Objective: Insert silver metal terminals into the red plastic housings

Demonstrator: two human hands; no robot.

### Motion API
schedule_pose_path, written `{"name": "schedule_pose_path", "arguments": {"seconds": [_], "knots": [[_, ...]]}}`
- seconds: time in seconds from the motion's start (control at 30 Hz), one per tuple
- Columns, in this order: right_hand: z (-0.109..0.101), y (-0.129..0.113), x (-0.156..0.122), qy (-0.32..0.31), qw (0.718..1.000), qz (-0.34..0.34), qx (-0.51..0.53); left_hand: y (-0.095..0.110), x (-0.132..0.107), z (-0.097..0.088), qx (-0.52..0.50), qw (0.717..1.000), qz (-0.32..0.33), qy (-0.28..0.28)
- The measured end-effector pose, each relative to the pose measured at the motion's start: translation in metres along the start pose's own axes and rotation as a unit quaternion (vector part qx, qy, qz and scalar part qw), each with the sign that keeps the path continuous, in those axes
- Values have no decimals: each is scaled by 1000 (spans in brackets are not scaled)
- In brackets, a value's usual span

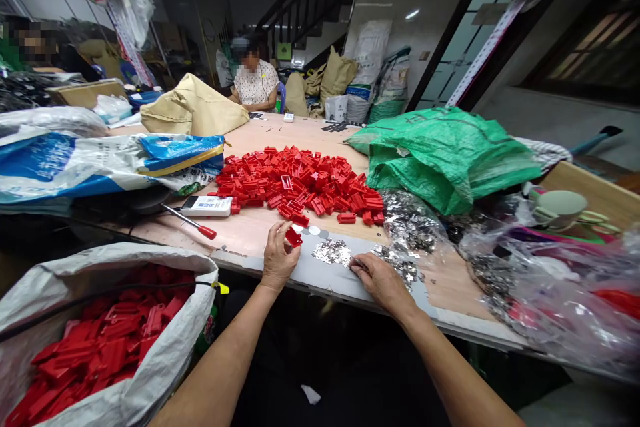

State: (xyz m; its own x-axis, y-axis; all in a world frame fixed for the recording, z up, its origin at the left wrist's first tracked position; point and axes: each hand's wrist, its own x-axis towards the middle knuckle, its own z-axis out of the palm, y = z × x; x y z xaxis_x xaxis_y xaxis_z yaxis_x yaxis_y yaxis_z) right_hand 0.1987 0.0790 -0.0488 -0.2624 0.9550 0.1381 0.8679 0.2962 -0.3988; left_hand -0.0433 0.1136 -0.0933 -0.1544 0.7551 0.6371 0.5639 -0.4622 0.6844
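My left hand (278, 255) is closed around a small red plastic piece (293, 236), held just above the table's near edge. My right hand (379, 278) rests on the grey strip of the table, fingers pinched at the edge of a scatter of small silver metal clips (332, 251); what the pinch holds is too small to make out. A big heap of the same red plastic pieces (300, 184) lies on the wooden table (250, 230) just beyond both hands.
A white sack (150, 373) full of red pieces stands at lower left. A screwdriver (193, 222) and a white handheld device (207, 205) lie left of the heap. A green bag (440, 153) and clear bags of metal parts (540, 280) crowd the right. Another person (256, 80) sits at the far end.
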Motion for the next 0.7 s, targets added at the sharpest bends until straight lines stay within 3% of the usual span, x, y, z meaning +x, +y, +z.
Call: {"name": "schedule_pose_path", "arguments": {"seconds": [0.1, 0.23, 0.37, 0.57, 0.7], "knots": [[1, 0, -1, 4, 1000, 11, 3, -2, 1, 0, 23, 999, 34, 1], [1, 2, -2, 12, 1000, 15, 18, -4, 1, 1, 18, 1000, 17, -14], [-1, 3, -13, 64, 996, 19, 63, -3, 1, 1, 16, 1000, 9, -18], [-1, -5, -57, 120, 984, 73, 109, -2, 1, 0, 8, 1000, -5, -28], [15, 0, -101, 123, 980, 96, 123, -4, 1, 1, 10, 1000, -1, -25]]}}
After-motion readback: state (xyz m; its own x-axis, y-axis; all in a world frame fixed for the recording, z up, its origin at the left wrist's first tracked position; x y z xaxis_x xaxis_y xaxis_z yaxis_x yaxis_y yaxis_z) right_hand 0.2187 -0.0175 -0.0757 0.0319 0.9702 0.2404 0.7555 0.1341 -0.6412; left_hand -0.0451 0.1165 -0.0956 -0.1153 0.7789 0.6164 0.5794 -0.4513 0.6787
